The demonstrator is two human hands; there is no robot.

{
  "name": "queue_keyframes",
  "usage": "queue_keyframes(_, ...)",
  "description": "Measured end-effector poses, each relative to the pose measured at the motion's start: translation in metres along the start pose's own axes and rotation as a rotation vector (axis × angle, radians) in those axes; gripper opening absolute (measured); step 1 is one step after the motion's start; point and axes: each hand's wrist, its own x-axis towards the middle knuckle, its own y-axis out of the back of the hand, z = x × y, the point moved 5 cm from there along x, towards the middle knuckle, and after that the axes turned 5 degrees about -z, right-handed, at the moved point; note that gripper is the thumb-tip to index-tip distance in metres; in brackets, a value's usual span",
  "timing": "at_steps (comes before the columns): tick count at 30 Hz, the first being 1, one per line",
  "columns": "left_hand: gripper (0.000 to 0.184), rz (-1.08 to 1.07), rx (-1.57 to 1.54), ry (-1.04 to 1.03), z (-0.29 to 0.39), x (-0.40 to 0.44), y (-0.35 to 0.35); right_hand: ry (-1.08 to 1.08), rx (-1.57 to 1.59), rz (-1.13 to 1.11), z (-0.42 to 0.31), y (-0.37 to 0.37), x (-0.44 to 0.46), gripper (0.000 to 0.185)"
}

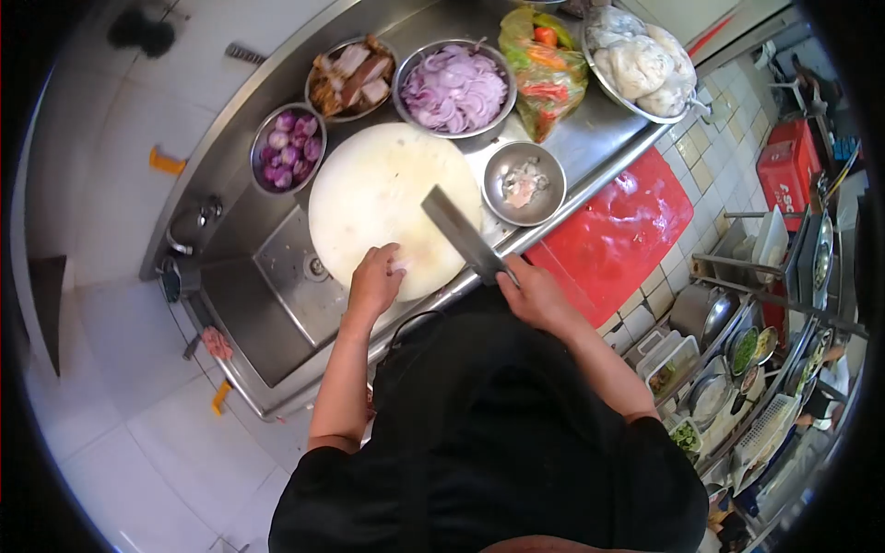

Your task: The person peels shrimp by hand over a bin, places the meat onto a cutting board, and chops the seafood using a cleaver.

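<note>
A round white cutting board (pixel 392 189) lies across the metal sink counter. My left hand (pixel 373 284) is over the board's near edge, its fingers curled round a small pale piece that is mostly hidden. In my right hand (pixel 524 288) is the handle of a wide cleaver (pixel 461 232), whose blade points up and left over the board's right side. Behind the board stand a bowl of whole peeled onions (pixel 293 147), a bowl of meat pieces (pixel 352 78) and a bowl of sliced onions (pixel 456 88). A small metal bowl with scraps (pixel 524 182) sits to the right.
A bag of peppers (pixel 544 69) and a basin of pale bagged food (pixel 641 64) stand at the back right. The sink basin (pixel 263 313) is at the left, beside a tap (pixel 198 226). A red lid or board (pixel 618 230) lies right of the counter, near shelves of containers.
</note>
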Motion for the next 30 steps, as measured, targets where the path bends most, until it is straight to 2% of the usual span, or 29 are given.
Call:
queue_keyframes(1, 0.041, 0.028, 0.035, 0.005, 0.002, -0.007, 0.007, 0.005, -0.016, -0.008, -0.009, -0.013, 0.008, 0.026)
queue_keyframes(2, 0.041, 0.036, 0.019, 0.005, -0.005, -0.009, 0.005, 0.048, -0.101, -0.04, -0.02, -0.027, 0.015, 0.024)
queue_keyframes(4, 0.034, 0.188, 0.031, -0.258, -0.002, -0.013, 0.006, 0.091, -0.203, -0.075, -0.045, -0.047, 0.025, 0.022)
queue_keyframes(5, 0.025, 0.207, 0.015, -0.321, 0.001, -0.014, 0.004, 0.034, -0.31, -0.124, -0.057, -0.054, 0.028, 0.021)
queue_keyframes(7, 0.02, 0.196, 0.036, -0.338, -0.005, -0.007, -0.009, -0.017, -0.475, -0.201, -0.075, -0.06, 0.035, 0.02)
queue_keyframes(11, 0.011, 0.233, -0.001, -0.387, -0.015, -0.005, -0.017, -0.063, -0.558, -0.284, -0.087, -0.056, 0.027, 0.021)
queue_keyframes(13, 0.011, 0.239, -0.016, -0.419, -0.017, -0.006, -0.017, -0.213, -0.581, -0.382, -0.087, -0.054, 0.012, 0.025)
queue_keyframes(17, 0.013, 0.201, -0.031, -0.463, -0.021, -0.004, -0.019, -0.198, -0.608, -0.308, -0.053, -0.077, 0.012, 0.026)
queue_keyframes(19, 0.014, 0.207, -0.036, -0.482, -0.024, -0.001, -0.02, -0.131, -0.637, -0.264, -0.076, -0.072, 0.031, 0.026)
queue_keyframes(22, 0.015, 0.204, -0.036, -0.506, -0.025, -0.003, -0.021, -0.179, -0.693, -0.345, -0.108, -0.065, 0.057, 0.026)
queue_keyframes(24, 0.016, 0.212, -0.044, -0.513, -0.026, -0.004, -0.018, -0.242, -0.63, -0.361, -0.127, -0.065, 0.029, 0.027)
queue_keyframes(26, 0.018, 0.163, -0.022, -0.483, -0.026, -0.002, -0.02, -0.231, -0.605, -0.311, -0.082, -0.087, 0.007, 0.029)
queue_keyframes(28, 0.018, 0.174, -0.031, -0.503, -0.027, -0.001, -0.019, -0.228, -0.579, -0.242, -0.075, -0.092, 0.008, 0.031)
queue_keyframes(30, 0.018, 0.15, -0.026, -0.49, -0.028, -0.002, -0.021, -0.123, -0.62, -0.188, -0.078, -0.091, 0.027, 0.027)
